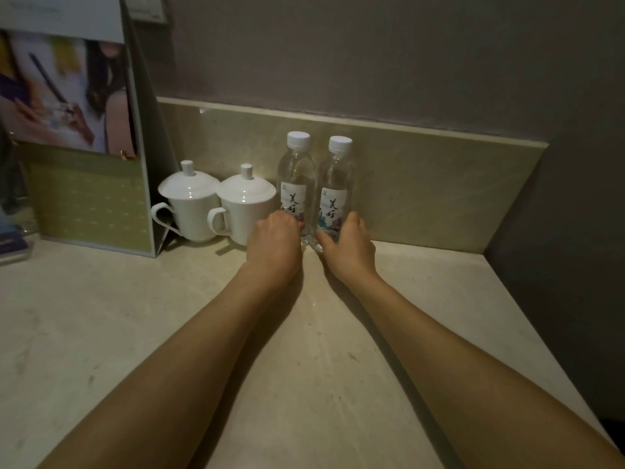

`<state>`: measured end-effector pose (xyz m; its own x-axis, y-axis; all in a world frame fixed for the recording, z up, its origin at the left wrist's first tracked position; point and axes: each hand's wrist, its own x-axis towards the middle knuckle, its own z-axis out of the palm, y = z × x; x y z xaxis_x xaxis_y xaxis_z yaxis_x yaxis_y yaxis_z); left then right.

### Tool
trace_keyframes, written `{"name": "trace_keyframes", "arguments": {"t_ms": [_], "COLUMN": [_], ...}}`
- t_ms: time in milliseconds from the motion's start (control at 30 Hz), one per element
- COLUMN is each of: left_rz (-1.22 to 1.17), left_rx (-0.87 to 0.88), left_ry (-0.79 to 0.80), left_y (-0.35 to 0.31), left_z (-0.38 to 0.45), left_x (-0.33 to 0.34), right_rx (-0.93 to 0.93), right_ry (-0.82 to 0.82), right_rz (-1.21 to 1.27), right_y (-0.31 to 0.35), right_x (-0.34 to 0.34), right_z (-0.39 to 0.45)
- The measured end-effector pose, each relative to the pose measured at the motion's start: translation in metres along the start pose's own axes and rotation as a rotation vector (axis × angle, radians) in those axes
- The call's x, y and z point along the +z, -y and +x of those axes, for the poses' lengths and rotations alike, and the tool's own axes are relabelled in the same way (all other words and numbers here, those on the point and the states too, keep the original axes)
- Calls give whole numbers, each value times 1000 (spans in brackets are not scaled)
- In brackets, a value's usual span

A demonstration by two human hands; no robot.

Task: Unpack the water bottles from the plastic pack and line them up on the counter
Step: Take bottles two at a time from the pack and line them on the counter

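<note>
In the head view, two clear plastic water bottles with white screw caps and printed paper labels stand side by side a little above the middle of the frame, at the back of the pale marbled stone worktop [304, 333], close against the low stone upstand. The left bottle [297, 177] and the right bottle [335, 184] are both upright, long axes vertical, caps at the top, labels facing the camera; they look to be touching or nearly so. No plastic pack is visible.

The left hand [274, 242] is curled at the base of the left bottle, and the right hand [348, 245] wraps the lower part of the right bottle, thumb on the label. Both hands appear to be grasping their bottles, though the fingers are mostly hidden behind the hands.

The step in hand seems to be squaring up the row. To do it well, the bottles should be nudged low at the base so they do not tip, kept level with each other and clear of the two white lidded ceramic cups [216, 204] just to their left. A green and white paper bag [88, 184] stands at the left of the frame.
</note>
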<state>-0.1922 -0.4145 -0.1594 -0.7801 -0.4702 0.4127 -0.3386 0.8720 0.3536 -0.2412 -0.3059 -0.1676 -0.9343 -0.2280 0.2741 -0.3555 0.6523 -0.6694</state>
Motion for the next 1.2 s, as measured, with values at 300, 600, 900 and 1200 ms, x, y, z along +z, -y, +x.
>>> {"name": "trace_keyframes", "arguments": {"t_ms": [300, 600, 900, 1200], "left_rz": [-12, -31, -39, -41], "left_rx": [21, -6, 7, 33], "left_ry": [-12, 29, 69, 140], "left_y": [2, 2, 4, -15], "left_z": [0, -1, -2, -10], "left_x": [2, -4, -17, -44], "right_rx": [45, 60, 86, 108], "right_ry": [-22, -22, 11, 48], "right_rz": [18, 25, -9, 29], "right_y": [3, 5, 13, 11], "right_x": [3, 1, 0, -23], "right_z": [-3, -4, -5, -17]}}
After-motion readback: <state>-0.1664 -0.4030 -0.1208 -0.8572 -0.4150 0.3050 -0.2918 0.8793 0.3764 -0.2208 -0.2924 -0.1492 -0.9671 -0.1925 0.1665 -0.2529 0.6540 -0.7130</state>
